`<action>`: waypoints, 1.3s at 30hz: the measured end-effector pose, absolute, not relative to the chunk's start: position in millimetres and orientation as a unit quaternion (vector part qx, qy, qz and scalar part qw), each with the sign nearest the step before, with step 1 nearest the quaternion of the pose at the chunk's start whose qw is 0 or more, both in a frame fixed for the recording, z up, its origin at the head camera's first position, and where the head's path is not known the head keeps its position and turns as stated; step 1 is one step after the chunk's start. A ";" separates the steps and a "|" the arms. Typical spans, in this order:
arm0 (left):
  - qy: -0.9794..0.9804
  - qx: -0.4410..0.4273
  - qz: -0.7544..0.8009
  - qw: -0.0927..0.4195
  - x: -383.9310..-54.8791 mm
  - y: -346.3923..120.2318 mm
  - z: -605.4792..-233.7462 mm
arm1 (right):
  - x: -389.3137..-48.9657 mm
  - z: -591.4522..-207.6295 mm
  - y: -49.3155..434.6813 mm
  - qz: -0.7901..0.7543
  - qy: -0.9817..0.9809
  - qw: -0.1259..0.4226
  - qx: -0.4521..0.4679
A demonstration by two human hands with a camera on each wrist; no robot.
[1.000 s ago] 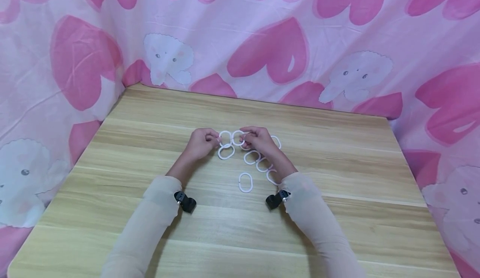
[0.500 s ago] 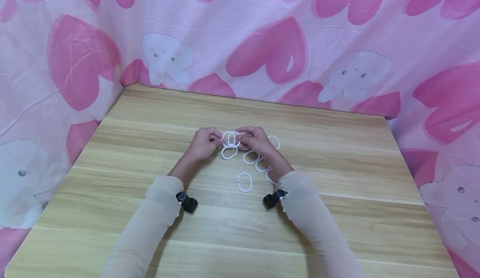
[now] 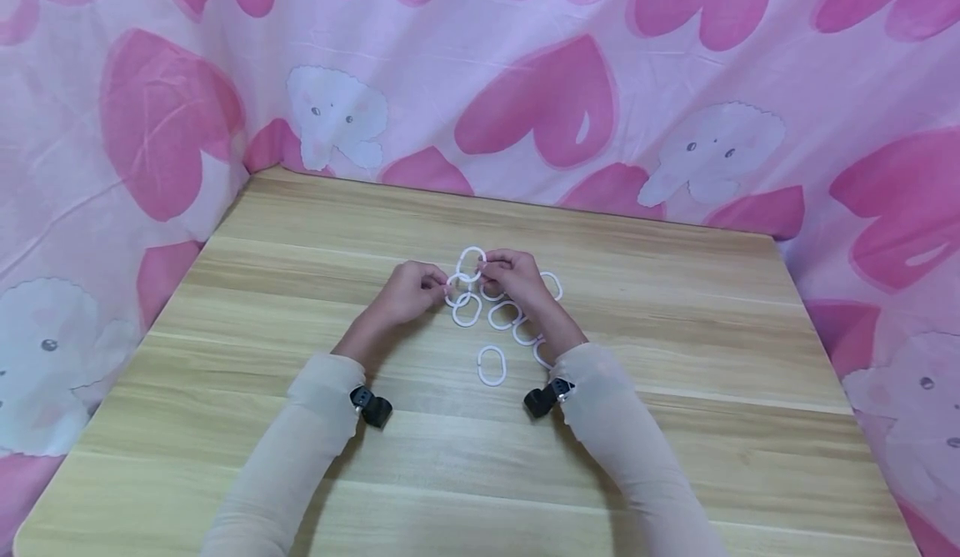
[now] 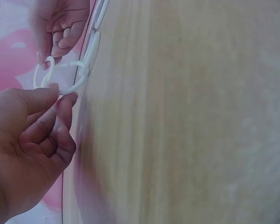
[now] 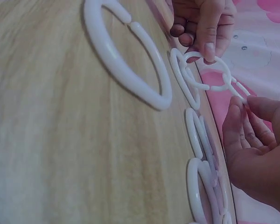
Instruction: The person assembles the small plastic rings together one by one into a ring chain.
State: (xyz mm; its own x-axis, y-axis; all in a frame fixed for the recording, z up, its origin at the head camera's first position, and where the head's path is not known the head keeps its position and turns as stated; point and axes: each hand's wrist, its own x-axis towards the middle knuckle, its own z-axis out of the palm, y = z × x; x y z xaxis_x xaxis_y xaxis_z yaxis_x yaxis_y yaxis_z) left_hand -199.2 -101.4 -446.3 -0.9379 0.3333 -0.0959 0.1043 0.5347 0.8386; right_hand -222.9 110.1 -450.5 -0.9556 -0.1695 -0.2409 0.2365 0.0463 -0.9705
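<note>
In the head view my left hand pinches a white plastic ring by its left edge, between thumb and fingertips. A second ring, threaded through the first just above it, is pinched at its right side by my right hand. A third ring hangs from or lies against the lower end of the left-held one. The right wrist view shows the left-held ring with a gap in its side, crossing the ring in my right fingers. Both pinched rings are off the tabletop.
A loose white ring lies on the wooden table, nearer me. Several more rings lie around and under my right hand and wrist, partly hidden; I cannot tell which are linked. A pink heart-patterned curtain surrounds the table.
The two pinched rings were side by side, then overlapped; now the right-held one stands above and through the left-held one. My hands have drawn slightly closer together, and the third ring shifted right.
</note>
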 end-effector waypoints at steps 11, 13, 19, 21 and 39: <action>0.856 0.103 0.497 0.096 -200.3 -103.0 -444.9 | -222.7 -449.4 106.9 -0.715 0.681 0.154 0.020; 0.848 0.089 0.516 0.080 -200.2 -100.8 -445.2 | -221.7 -448.7 106.2 -0.720 0.676 0.157 0.017; 0.830 0.034 0.554 0.052 -203.5 -92.6 -442.6 | -220.3 -446.1 103.7 -0.727 0.667 0.163 0.013; 0.823 0.022 0.565 0.049 -205.1 -90.1 -442.4 | -220.0 -445.5 103.1 -0.727 0.667 0.163 0.008; 0.812 0.014 0.583 0.025 -208.3 -86.1 -446.0 | -223.0 -446.4 111.4 -0.693 0.708 0.135 -0.008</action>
State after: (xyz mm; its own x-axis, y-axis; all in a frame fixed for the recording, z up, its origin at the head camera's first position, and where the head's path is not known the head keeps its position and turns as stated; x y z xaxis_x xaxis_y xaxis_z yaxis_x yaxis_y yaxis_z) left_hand -208.3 -86.1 -446.0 -0.9984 0.0515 -0.0247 -0.0069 0.3195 0.9476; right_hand -223.0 111.4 -446.4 -0.9635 -0.1989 -0.1791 0.1749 0.0389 -0.9838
